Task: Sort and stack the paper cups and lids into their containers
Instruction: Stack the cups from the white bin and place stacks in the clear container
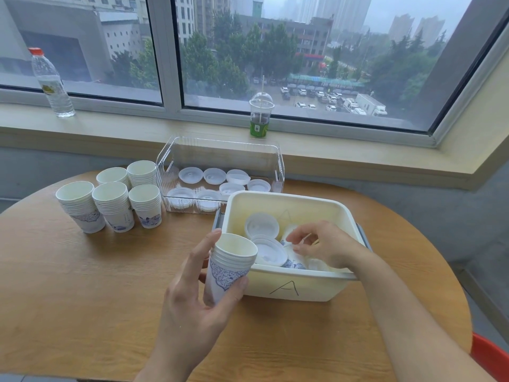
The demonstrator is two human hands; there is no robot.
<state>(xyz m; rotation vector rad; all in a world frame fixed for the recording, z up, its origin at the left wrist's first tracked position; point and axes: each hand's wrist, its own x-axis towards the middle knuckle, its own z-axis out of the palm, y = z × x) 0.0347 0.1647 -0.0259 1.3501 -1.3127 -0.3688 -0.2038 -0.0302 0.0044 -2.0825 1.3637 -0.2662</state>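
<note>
The left hand has its grip wrapped around a short nested stack of white paper cups with blue floral print, held tilted just beside the near-left corner of the cream plastic bin marked A. The right hand reaches into that bin, fingers curled, its grip apparently pinching a printed cup lying among white plastic lids; the contact is partly hidden. Best to lift that cup clear of the lids, turn it upright, and seat it squarely in the stack's open mouth.
</note>
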